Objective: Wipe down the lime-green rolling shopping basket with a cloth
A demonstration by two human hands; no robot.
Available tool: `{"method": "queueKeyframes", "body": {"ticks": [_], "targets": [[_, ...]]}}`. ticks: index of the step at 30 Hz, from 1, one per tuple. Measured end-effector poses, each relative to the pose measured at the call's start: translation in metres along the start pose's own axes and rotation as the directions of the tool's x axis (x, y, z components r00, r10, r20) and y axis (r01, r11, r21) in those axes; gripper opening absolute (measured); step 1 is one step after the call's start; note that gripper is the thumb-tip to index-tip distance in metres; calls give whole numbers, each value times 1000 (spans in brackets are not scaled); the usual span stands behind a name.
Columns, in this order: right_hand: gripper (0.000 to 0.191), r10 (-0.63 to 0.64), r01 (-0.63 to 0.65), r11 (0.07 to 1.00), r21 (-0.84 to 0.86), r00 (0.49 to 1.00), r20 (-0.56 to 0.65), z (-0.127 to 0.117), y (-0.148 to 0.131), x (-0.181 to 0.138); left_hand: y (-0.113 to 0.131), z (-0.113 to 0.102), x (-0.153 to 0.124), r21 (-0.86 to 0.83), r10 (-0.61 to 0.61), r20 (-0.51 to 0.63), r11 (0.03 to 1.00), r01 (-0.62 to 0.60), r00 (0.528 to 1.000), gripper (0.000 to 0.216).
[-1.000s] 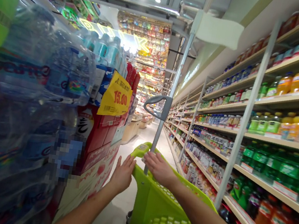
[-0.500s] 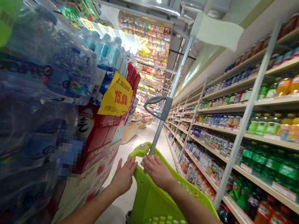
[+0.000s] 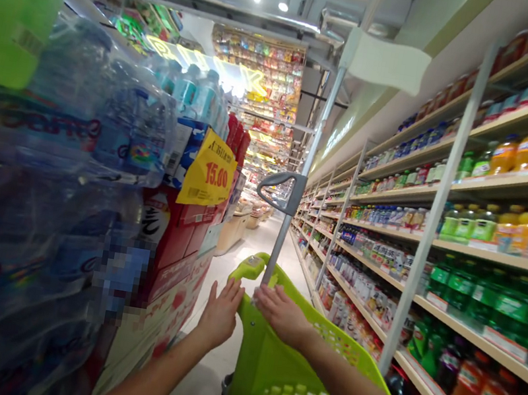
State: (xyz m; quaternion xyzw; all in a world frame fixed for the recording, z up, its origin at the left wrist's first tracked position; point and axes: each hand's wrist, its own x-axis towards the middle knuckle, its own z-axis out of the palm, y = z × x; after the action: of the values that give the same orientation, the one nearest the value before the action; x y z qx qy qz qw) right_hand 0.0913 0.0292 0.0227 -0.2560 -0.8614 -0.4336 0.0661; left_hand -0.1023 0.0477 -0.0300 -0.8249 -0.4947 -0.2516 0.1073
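Observation:
A lime-green plastic shopping cart (image 3: 253, 356) stands in front of me, with perforated sides and a rounded handle (image 3: 249, 267). From its near corner rises a grey pole (image 3: 319, 126) carrying a pale flag-shaped sign (image 3: 388, 62) and a grey hook-like bracket (image 3: 281, 190). My left hand (image 3: 219, 314) has its fingers stretched out, their tips at the cart's edge just below the handle. Flat and with fingers extended, my right hand (image 3: 283, 314) lies over the cart's rim by the foot of the pole. Neither hand is wrapped round anything.
On the left stand stacked wrapped water bottles (image 3: 79, 128), red boxes (image 3: 183, 231) and a yellow price sign (image 3: 210, 172) reading 15.00. Shelves of bottled drinks (image 3: 490, 290) run along the right. Between them, the pale aisle floor (image 3: 263, 234) stretches ahead.
The scene has shifted slightly to the right in view, and more of the orange bottle at the left edge shows. Both hands keep nearly the same place on the cart.

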Motion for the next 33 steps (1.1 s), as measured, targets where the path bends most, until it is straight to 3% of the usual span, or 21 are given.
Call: {"method": "queueKeyframes", "body": {"ticks": [3,7,9,12,14,16,19,22,25,27,33], "targets": [[40,126,-126,991,-40,992,-19,-23,22,21,2,-3,0,6,-1,16,1000,1,1000,65],[43,373,-383,922,-62,919,-129,-50,47,42,3,-4,0,8,-14,22,1000,14,1000,66],[45,339,-345,938,-39,934,-114,-41,36,33,2,-2,-1,3,-13,9,1000,13,1000,66],[47,238,-235,971,46,968,-76,1,-4,4,1,0,-1,2,0,3,1000,0,1000,65],[48,321,-308,943,125,941,-103,34,-33,-14,2,-1,-2,6,3,6,1000,-3,1000,65],[50,503,-471,855,215,854,-129,61,-56,-28,3,-2,-2,17,-4,7,1000,4,1000,65],[55,746,-703,649,291,664,-58,80,-72,-56,4,-5,-3,40,-11,11,999,11,1000,65],[50,846,-834,499,236,527,74,84,-68,-106,5,-6,-3,45,-2,23,999,1,1000,64],[45,909,-896,393,204,413,61,84,-60,-148,7,-3,-4,44,-5,-8,999,6,1000,65],[47,909,-881,404,244,418,3,83,-62,-145,9,1,-3,50,-22,-46,998,24,999,65],[54,750,-648,623,439,654,-98,65,-91,-27,11,4,-4,71,-13,-53,997,17,999,66]]}}
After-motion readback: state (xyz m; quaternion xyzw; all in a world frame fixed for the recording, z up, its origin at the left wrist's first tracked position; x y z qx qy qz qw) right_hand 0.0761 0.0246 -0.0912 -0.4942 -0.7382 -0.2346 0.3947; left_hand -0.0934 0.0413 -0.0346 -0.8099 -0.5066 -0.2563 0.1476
